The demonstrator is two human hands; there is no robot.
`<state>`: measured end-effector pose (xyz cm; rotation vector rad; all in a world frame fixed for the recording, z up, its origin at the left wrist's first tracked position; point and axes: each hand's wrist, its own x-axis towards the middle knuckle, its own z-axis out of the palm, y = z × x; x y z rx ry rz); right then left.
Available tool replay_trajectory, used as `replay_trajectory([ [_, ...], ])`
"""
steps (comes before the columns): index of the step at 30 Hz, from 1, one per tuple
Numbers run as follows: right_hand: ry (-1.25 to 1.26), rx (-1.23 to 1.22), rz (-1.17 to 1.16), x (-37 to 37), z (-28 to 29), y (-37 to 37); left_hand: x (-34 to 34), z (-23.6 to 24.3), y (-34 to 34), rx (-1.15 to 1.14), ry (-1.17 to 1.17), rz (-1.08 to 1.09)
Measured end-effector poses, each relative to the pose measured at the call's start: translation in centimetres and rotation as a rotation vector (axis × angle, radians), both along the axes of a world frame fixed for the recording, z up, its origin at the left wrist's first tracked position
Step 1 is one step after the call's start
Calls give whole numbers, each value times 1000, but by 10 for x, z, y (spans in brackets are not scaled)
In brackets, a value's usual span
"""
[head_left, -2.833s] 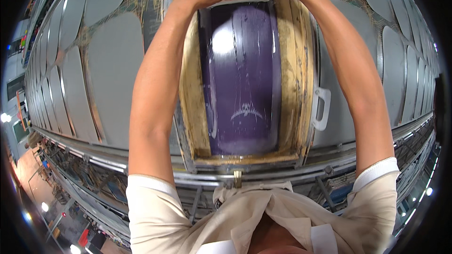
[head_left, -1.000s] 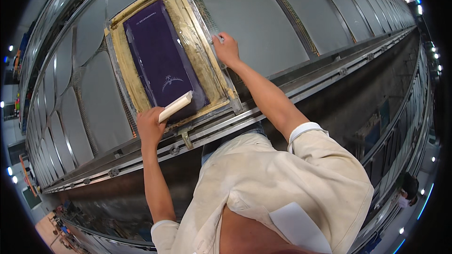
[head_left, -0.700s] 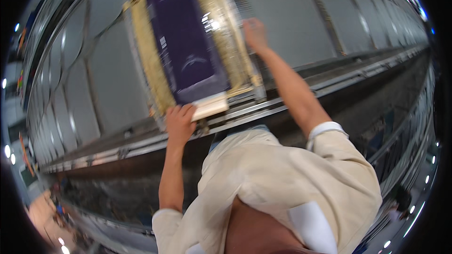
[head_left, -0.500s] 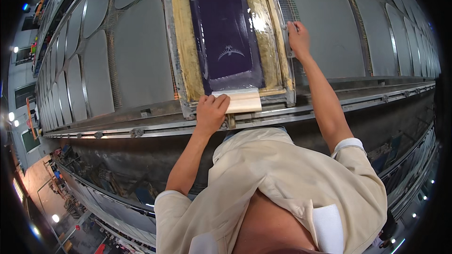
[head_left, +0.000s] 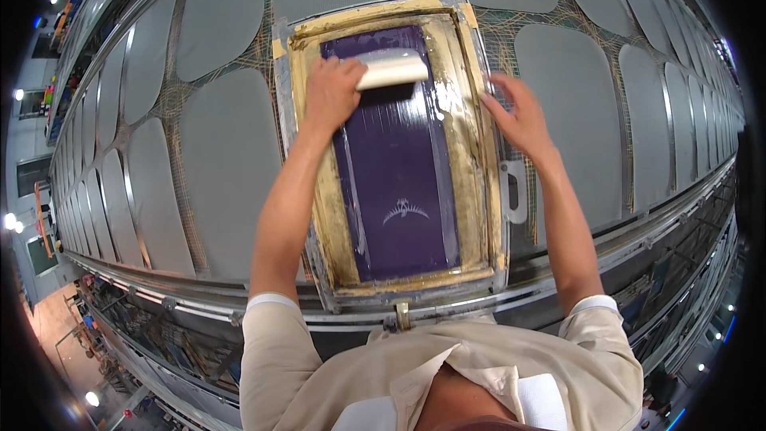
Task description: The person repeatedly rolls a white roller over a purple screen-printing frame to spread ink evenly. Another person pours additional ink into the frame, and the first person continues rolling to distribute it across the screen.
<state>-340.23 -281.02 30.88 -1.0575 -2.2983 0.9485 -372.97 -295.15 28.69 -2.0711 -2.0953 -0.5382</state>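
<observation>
A screen printing frame (head_left: 492, 215) with taped, yellow-stained edges lies on the long table in front of me. Its mesh (head_left: 391, 160) is dark purple, with a pale crest-like motif toward the near end. My left hand (head_left: 333, 94) is closed around the left end of a squeegee (head_left: 395, 70) with a cream handle. The squeegee rests across the far part of the mesh, its lower edge hidden beneath the handle. Beside the frame's right rail hovers my right hand (head_left: 519, 116), empty, thumb and fingers apart. A pale grip handle (head_left: 513, 191) sticks out of that rail, nearer to me.
Grey flat panels (head_left: 566, 128) with rounded corners cover the table on both sides, with stringy mesh strips between them. A metal rail (head_left: 558, 259) runs along the table's near edge, close to my body. More long tables and equipment stand behind me.
My left hand has carried the squeegee from the frame's near end to its far end. My right hand has come off the frame's right side and opened. The frame sits lower in view.
</observation>
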Motion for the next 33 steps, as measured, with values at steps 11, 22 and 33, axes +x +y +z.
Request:
replay_trajectory([
  [11,-467,237,492,-217,8,125,-72,28,116,-342,-203,128],
  [22,-463,252,612,-111,-2,-11,35,31,-29,-385,-286,79],
  [33,-401,210,620,54,17,-222,195,37,-242,-344,-301,14],
])
